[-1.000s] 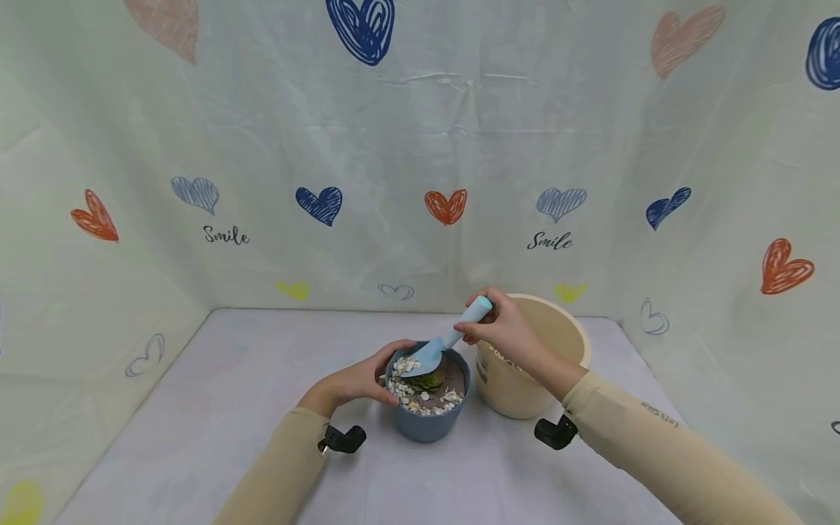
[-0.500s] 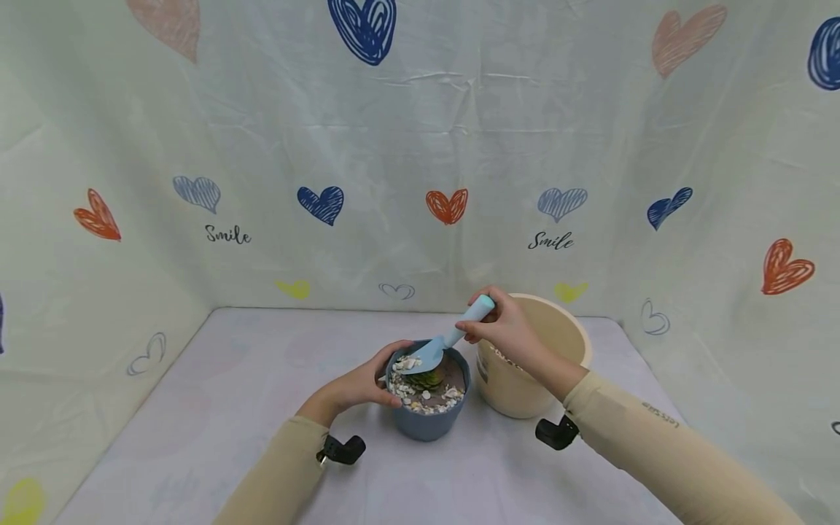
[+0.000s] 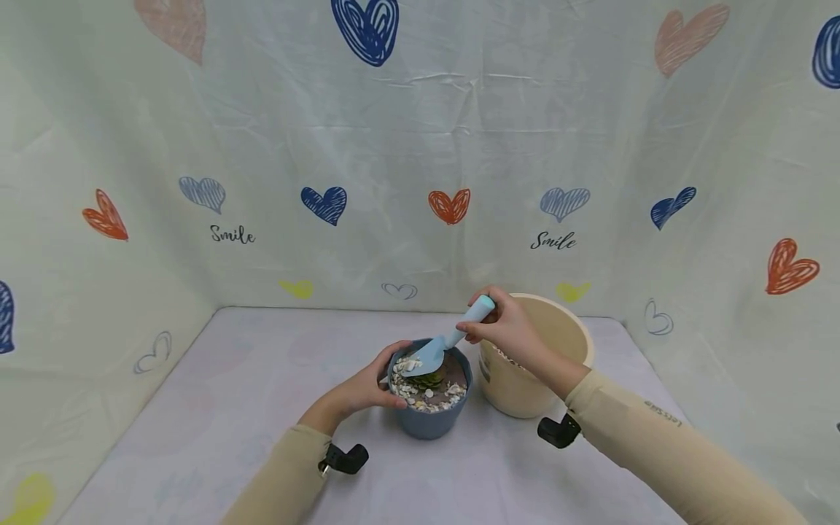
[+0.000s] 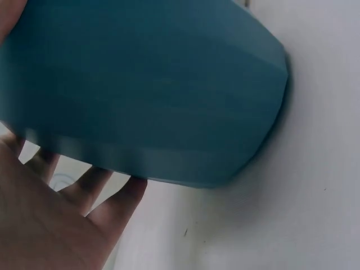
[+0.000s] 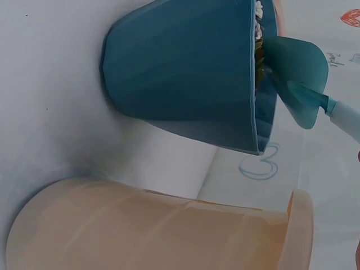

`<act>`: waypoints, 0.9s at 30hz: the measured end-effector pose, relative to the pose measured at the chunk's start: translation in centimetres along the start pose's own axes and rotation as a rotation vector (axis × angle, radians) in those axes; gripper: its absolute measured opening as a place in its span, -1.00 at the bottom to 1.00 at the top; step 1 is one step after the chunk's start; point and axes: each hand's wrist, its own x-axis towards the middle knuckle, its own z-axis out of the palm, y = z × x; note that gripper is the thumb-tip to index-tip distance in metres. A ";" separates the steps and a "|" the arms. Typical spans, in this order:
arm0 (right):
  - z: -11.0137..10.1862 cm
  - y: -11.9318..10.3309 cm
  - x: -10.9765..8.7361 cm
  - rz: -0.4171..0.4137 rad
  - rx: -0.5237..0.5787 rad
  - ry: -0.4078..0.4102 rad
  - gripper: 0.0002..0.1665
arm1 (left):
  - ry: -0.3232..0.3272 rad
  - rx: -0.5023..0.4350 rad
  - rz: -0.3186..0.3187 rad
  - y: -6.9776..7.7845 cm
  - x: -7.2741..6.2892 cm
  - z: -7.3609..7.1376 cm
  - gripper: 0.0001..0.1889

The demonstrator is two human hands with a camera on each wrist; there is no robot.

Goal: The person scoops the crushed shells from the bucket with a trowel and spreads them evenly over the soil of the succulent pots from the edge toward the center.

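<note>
A blue-grey flowerpot (image 3: 429, 424) stands upright on the table, holding a small green succulent (image 3: 429, 380), brown soil and pale pebbles (image 3: 426, 404). My left hand (image 3: 357, 388) grips its left side, thumb at the near rim and fingers round the back; the left wrist view shows fingertips against the wall (image 4: 152, 95). In my right hand (image 3: 515, 337) is a light-blue trowel (image 3: 429, 359), pinched by the handle. Its blade slants down over the left part of the pot, with white pebbles at its tip. The right wrist view shows the trowel's back (image 5: 304, 73) at the rim.
Close to the pot's right stands a cream bucket (image 3: 515, 394), partly behind my right forearm, with some pebbles visible inside. A pale cloth covers the table (image 3: 262, 357). Behind it hangs a white curtain (image 3: 394, 146) printed with hearts.
Everything shifts slightly rightward in view together, as the head camera turns a little. My grips on the pot and trowel stay the same; the trowel blade barely moves over the pebbles.
</note>
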 end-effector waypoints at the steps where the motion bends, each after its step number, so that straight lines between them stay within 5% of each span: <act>1: 0.0 0.0 0.0 -0.004 -0.003 -0.004 -0.55 | 0.007 0.000 -0.001 0.0 0.0 0.1 0.11; 27: 0.2 -0.8 0.4 -0.052 -0.071 -0.033 -0.60 | 0.215 0.011 -0.043 -0.1 -1.2 2.4 0.16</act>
